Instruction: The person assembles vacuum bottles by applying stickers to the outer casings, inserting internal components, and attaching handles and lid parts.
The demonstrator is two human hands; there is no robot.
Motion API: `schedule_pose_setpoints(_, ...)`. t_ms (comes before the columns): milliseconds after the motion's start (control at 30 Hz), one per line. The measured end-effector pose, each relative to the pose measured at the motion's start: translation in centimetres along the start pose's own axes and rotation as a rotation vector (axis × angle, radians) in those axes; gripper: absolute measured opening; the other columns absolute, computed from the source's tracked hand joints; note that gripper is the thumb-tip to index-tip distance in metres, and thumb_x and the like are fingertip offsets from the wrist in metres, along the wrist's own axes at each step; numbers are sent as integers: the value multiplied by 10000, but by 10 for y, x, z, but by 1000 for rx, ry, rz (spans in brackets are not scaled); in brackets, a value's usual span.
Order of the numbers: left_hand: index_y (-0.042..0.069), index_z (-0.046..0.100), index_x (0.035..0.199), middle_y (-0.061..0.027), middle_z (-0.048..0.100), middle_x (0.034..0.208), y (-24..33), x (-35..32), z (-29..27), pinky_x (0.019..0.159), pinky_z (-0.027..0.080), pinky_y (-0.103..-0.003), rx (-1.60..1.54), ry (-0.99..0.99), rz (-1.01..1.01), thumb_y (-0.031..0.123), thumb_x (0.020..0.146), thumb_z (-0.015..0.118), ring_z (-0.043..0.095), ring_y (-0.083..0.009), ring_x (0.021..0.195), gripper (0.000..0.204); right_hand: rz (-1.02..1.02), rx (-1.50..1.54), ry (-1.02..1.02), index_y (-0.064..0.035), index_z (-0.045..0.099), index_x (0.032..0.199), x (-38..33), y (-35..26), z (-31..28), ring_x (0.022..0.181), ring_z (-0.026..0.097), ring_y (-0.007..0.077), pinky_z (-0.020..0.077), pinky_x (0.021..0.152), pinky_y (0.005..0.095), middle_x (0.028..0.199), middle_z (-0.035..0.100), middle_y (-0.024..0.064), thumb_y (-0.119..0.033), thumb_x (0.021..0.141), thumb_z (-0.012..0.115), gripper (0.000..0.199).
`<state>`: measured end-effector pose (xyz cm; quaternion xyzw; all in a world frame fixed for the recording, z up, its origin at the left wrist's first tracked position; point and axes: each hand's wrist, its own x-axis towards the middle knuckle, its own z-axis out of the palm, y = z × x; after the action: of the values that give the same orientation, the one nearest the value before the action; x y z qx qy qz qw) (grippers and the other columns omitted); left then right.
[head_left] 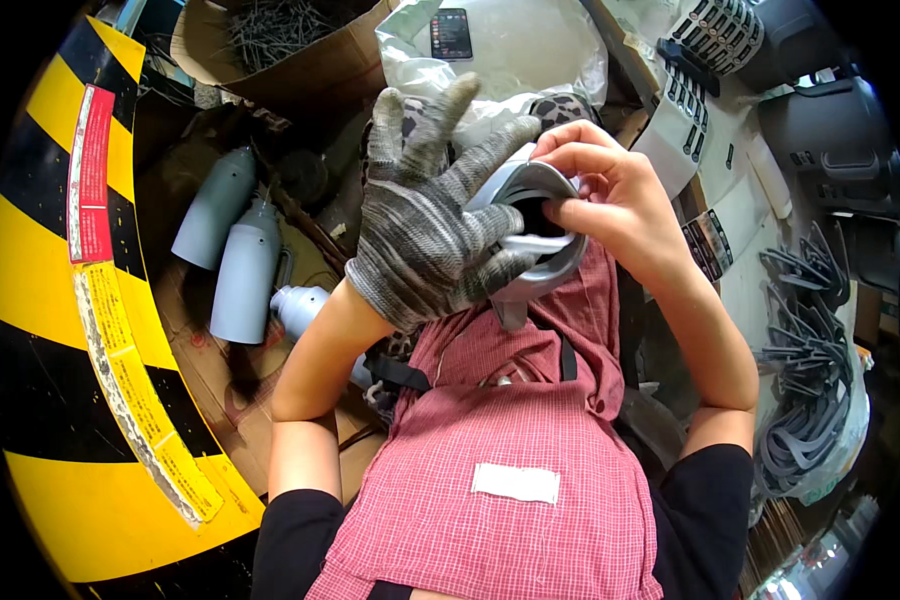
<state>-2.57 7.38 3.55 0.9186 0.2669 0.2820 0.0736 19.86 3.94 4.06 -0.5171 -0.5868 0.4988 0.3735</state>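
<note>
A hollow grey plastic part [542, 272] with a wide, curved mouth is held above my lap, tilted so its dark inside shows. My left hand [420, 215], in a striped grey knit glove, has its thumb and index finger on the near left side of the part. Its other fingers are spread, two pointing away from the part. My bare right hand [610, 190] pinches the right rim of the mouth, with the thumb at the opening and the fingers bent over the edge. Whether a small piece sits between those fingertips is hidden.
Grey-blue bottle-shaped housings [242, 275] lie on cardboard at left, beside a yellow-black striped panel [40, 400]. Beyond is a carton [340, 60] of thin dark pieces; a phone [451, 34] lies on clear plastic. At right are label sheets [682, 130], grey strips [805, 350] and dark containers [825, 130].
</note>
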Motion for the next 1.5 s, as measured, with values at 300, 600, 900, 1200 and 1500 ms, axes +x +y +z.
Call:
schedule_pose_setpoints(300,80,680,1223,-143,592,1366,26,-13,41,1129,232,-667,203,-66,-188,690,777,629,502,-338,1322,758,-251,-272,257,7,603,1023,5,25,24,956,571,354,466,862,372,996,565,164,-1,726,570,299)
schedule_pose_setpoints(600,45,608,1324,-204,530,1396,33,-17,49,1132,289,-583,155,-63,-221,621,702,755,494,-383,1299,860,-516,-776,-283,-107,798,849,-4,-13,-28,1222,556,299,497,982,403,1416,588,101,-229,794,787,134)
schedule_pose_setpoints(900,5,570,1346,-209,545,1377,27,-15,56,1139,286,-580,294,-165,-177,588,749,725,489,-374,1294,848,-399,-885,-302,-53,774,749,-2,-9,-16,1211,543,273,482,994,396,1385,582,65,-144,760,742,97)
schedule_pose_setpoints(1200,42,683,1213,-187,569,1360,19,-8,65,1096,406,-468,316,-205,-137,486,773,762,529,-375,1261,631,-406,-1121,-42,14,733,728,14,16,7,1094,583,277,487,934,415,1308,586,64,-19,675,673,87)
schedule_pose_setpoints(1500,34,757,991,-183,608,1336,16,-15,60,1082,448,-413,-386,7,-183,197,672,887,564,-342,1266,380,-441,-788,-300,-28,764,869,-3,12,-18,1233,528,369,415,1076,451,1432,510,209,-200,907,687,192)
